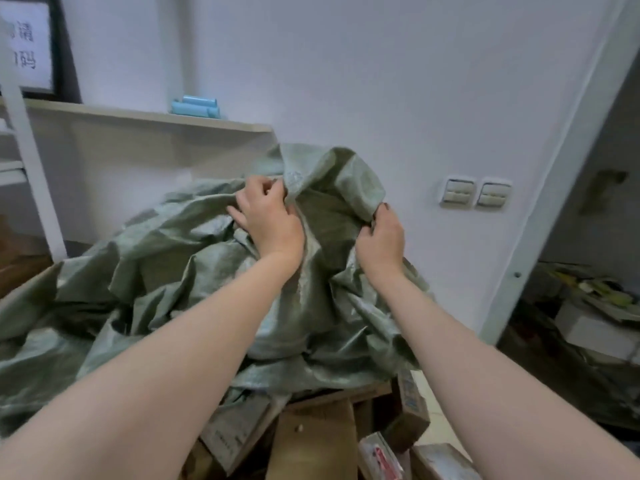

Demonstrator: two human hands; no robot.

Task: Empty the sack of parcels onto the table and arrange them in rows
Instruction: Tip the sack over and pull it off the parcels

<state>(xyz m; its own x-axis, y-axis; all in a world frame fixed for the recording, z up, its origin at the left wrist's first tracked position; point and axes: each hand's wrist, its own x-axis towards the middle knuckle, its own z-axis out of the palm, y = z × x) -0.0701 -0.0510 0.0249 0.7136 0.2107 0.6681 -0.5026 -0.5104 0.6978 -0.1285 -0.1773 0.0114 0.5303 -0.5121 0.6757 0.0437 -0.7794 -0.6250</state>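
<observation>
- Okay, both your hands are up on the sack (194, 271), a big crumpled grey-green woven thing that fills the middle of your view.
- Your left hand (270, 220) has its fingers curled in, and fingers and thumb pinch a fold of the cloth near the top ridge.
- Your right hand (381, 240) sits further right, a little lower, with the fingers hooked round the sack's raised edge in a tight grip.
- Between your two hands the cloth stands up in a peak, with a darker hollow just below it.
- The rest of the sack slumps away to the left and down toward you in heavy folds, and it bulges; what is inside, I cannot tell.
- Some parcels (235, 427) poke out under its lower hem, down at the bottom of your view, tumbled at angles and touching one another.
- A brown box (412, 410) leans tilted just right of them, and a small packet (381, 459) with red on it lies below that.
- A pale shelf (145, 116) runs along the wall behind the sack, with some blue rolls (197, 107) on top.
- Two wall switches (474, 194) sit side by side, off to the right of your right hand.
</observation>
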